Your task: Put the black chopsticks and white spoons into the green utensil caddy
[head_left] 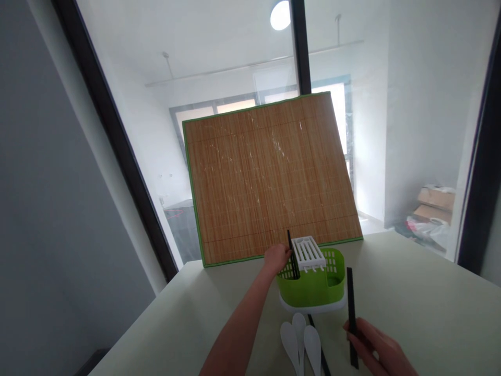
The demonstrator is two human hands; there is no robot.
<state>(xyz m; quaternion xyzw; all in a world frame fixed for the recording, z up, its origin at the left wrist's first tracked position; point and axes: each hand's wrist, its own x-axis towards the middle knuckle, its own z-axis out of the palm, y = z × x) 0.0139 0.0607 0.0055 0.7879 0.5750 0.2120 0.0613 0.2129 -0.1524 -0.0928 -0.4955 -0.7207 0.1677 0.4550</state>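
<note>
A green cutlery holder [309, 292] with a white slatted rack [308, 251] on top stands on a white base. My left hand [277, 257] is at its left compartment, fingers closed around an upright black chopstick [291, 248] whose lower end is inside. To the right, my right hand [378, 342] pinches a black chopstick [351, 297] upright, apart from the holder; whether it is one or a pair pressed together I cannot tell. Three white spoons [289, 339] lie in front of the holder, with another black chopstick [324, 360] partly beneath them.
All this rests on a pale table [415, 282]. Behind the holder, a bamboo mat [270, 177] with green edging leans against a glass pane with dark frames [301, 52]. Beyond the glass, cardboard boxes [436, 201] sit at the right.
</note>
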